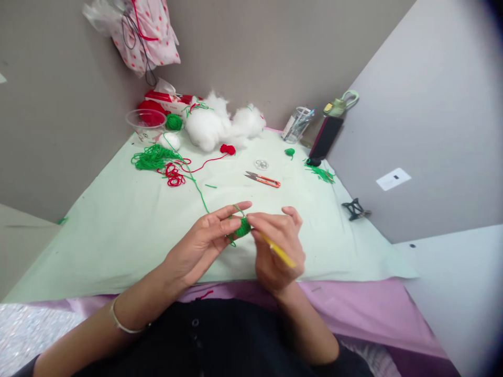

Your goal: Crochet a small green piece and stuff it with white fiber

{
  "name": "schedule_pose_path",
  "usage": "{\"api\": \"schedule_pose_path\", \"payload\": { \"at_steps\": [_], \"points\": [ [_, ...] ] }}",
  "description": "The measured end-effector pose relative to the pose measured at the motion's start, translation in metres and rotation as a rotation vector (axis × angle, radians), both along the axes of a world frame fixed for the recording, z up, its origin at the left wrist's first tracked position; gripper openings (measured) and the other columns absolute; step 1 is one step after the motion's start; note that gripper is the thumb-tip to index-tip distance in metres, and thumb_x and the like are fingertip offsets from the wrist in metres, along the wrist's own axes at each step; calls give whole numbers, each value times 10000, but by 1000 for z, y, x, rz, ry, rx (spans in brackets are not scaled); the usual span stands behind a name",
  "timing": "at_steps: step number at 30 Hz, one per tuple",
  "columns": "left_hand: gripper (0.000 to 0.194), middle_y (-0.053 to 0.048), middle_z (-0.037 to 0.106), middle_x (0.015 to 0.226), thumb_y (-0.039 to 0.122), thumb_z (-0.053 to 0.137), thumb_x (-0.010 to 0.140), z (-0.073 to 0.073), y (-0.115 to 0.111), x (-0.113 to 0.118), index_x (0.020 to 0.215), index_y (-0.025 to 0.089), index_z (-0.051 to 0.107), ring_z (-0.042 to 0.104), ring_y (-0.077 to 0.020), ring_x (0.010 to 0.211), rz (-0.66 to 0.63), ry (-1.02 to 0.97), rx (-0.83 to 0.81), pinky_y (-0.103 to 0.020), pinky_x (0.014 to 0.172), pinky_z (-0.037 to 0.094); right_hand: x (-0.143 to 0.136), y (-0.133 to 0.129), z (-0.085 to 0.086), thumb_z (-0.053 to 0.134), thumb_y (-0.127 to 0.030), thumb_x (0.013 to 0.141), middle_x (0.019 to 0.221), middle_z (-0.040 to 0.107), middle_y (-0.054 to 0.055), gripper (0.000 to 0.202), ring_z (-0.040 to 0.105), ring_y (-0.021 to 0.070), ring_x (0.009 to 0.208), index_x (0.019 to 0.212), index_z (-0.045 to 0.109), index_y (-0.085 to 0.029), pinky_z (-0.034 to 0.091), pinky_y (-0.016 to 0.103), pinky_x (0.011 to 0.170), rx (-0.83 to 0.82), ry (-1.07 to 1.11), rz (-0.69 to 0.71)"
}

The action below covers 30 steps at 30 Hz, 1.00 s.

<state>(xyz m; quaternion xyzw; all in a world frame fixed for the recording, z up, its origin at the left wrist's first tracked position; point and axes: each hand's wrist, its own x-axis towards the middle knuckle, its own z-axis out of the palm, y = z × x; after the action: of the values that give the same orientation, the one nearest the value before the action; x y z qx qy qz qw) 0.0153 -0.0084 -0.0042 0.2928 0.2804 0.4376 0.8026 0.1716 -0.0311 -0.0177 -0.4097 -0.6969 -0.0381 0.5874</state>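
The left hand (210, 233) held a small green crocheted piece (243, 227) pinched between its thumb and fingers, just above the table (330, 248), near the middle of its front edge. A green strand (201, 195) ran from that hand toward the table's far left corner. The right hand (280, 248) gripped a yellow-handled tool (280, 251) much like a pen, its fingertips against the piece and its little finger raised; the tool's tip could not be made out. Loose green yarn (153, 158) lay by the table's left edge, with tangled red yarn (175, 174) just beside it, one line of which reached a small red piece (228, 150) farther in. At the far left corner stood a clear tub (145, 131), close to a green ball of yarn (173, 122), and fluffy white stuffing (208, 125) was heaped along the far edge. Orange-handled snips (269, 181) lay between that edge and the hands, with a small clear round container (261, 165) just beyond them. Near the far right corner were a clear cup (296, 125) holding slender items and a dark phone (327, 137) tilted upright; green yarn scraps (323, 174) and a black stand (356, 209) lay along the right edge
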Motion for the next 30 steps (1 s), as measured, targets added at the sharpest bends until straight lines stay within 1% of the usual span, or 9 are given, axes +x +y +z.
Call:
{"api": "schedule_pose_path", "payload": {
  "at_steps": [2,5,9,16,21,24,26,28,30],
  "points": [
    [349,-38,673,984,280,810,830,1,2,-3,1165,185,791,580,-115,899,8,-23,-14,-233,879,483,3,1,2,574,-157,991,936,781,-13,228,708,146,799,1068,744,-289,439,457,1061,-134,258,78],
    [352,-9,643,929,263,818,819,3,2,-5,1167,222,792,557,-93,848,47,22,38,-198,826,464,5,3,5,563,-262,1015,891,760,0,198,697,155,783,1001,759,-281,541,364,834,-340,597,259],
    [364,16,615,876,263,821,827,3,-2,-5,1187,298,781,561,-91,846,64,175,182,-192,819,442,4,5,5,642,-288,975,924,762,18,135,695,163,815,989,775,-266,548,320,740,-506,613,368],
    [333,22,628,924,306,787,868,0,-1,-9,1197,352,760,576,-107,897,101,339,355,-216,842,439,9,7,9,595,-315,1003,875,753,15,165,676,157,785,951,734,-243,542,337,768,-553,713,436],
    [346,29,628,900,280,788,865,0,-1,-9,1203,338,747,576,-108,889,150,392,400,-224,846,441,9,-3,16,539,-240,1027,928,773,0,166,672,136,750,1009,703,-250,515,383,908,-449,458,269],
    [345,24,619,877,223,795,849,1,-4,-4,1187,278,749,576,-113,891,242,439,431,-230,865,442,4,-7,14,506,-155,1022,947,781,-10,200,674,116,732,1057,681,-246,409,446,1083,-256,100,106],
    [421,26,620,863,202,812,827,2,-6,0,1235,249,719,577,-115,879,276,394,408,-234,870,448,0,-6,9,527,-127,1002,934,780,-6,206,688,120,758,1069,680,-246,385,445,1087,-79,-117,-11],
    [532,23,633,852,218,821,819,2,-7,3,1327,233,662,584,-118,853,213,272,283,-243,848,461,-3,-3,2,582,-125,975,946,777,-1,209,703,127,794,1075,699,-267,393,424,1060,62,-233,-111],
    [567,6,649,868,248,819,823,1,-5,3,1360,209,642,586,-120,831,91,132,108,-248,820,470,-2,-1,-2,611,-131,960,974,777,3,232,717,140,835,1094,714,-290,395,427,1065,90,-205,-104]
  ]
}}
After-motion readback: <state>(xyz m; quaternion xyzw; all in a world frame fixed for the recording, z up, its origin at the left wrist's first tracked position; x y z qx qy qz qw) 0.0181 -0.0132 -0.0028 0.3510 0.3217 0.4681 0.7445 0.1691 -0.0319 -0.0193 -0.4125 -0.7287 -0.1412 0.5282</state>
